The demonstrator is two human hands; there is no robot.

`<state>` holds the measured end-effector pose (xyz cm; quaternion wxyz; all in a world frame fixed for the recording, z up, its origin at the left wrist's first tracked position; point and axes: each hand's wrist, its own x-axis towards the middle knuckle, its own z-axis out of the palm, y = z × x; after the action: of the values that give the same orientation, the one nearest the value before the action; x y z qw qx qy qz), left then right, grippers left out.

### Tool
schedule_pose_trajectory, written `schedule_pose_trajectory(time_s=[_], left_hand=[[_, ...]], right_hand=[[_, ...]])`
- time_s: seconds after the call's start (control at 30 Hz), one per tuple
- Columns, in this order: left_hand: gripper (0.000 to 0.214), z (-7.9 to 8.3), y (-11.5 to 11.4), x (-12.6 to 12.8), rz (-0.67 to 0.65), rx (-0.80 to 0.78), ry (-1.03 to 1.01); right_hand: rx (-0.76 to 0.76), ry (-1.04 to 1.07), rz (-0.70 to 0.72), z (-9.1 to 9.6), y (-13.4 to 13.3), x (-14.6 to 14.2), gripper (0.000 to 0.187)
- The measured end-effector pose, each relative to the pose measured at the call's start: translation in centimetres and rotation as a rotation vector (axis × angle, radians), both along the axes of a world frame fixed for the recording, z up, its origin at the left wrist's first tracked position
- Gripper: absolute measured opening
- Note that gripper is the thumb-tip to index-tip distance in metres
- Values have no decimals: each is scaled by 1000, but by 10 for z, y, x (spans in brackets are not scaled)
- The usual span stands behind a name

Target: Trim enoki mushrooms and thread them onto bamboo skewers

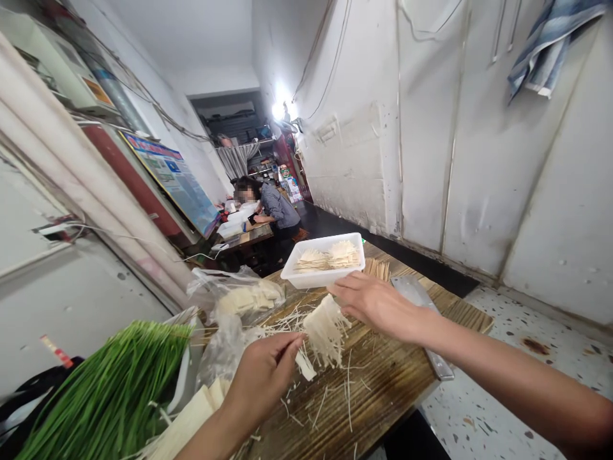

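Cream enoki (327, 337), white tub (306, 280), green chives (115, 390), brown grained table (387, 367)

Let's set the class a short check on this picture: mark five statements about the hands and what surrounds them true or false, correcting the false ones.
1. The pale fringed bundle lies outside the white tray. True.
2. The left hand lies flat with its fingers spread. False: its thumb and forefinger are pinched together.
3. The right hand is nearer the white tray than the left hand is. True.
4. The green stalks lie inside the white tray. False: the green stalks are at the picture's lower left.
5. The right forearm partly hides the metal blade. True.
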<state>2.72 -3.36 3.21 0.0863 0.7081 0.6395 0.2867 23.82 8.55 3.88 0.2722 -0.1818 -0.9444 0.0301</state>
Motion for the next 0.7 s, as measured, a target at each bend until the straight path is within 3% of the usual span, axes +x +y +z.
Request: schedule_pose_trajectory(time_s=[0.1,0.4,0.7], left_hand=[[28,1,3,-4,-60,14,65],[24,-8,6,-13,-147,69,119],[30,-6,7,-7,-254,-21,131]], right_hand=[[-36,-93,69,3,7,2,20],[-334,-106,257,5,5,16,24],[-228,-234,191,5,-6,33,24]])
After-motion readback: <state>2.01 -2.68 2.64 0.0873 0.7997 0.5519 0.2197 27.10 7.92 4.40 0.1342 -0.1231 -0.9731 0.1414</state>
